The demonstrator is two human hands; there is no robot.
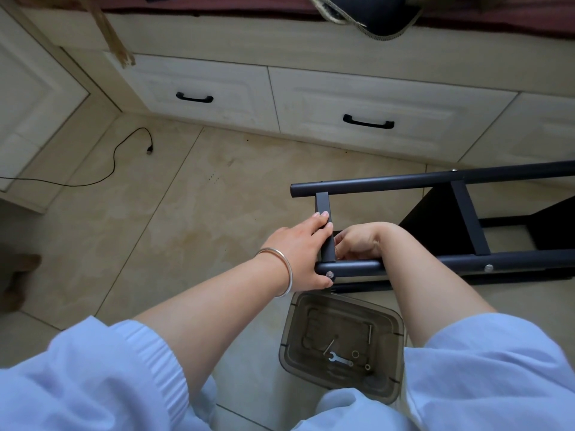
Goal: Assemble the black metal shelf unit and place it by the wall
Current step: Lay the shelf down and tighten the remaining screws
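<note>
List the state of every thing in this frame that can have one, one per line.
Shelf frame: lying on its side on the floor, partly assembled.
Left hand: fingers wrapped over the end crossbar, thumb by a bolt.
Right hand: curled inside the frame at the joint; what it holds is hidden.
Plastic bin: open, holding a wrench.
Drawers: closed.
Cable: loose end unplugged on the floor.

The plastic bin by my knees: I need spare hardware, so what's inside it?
Inside the plastic bin lie a small flat wrench, two thin rods and a couple of ring-shaped washers. The right forearm covers its right edge, so anything there is hidden.
</note>
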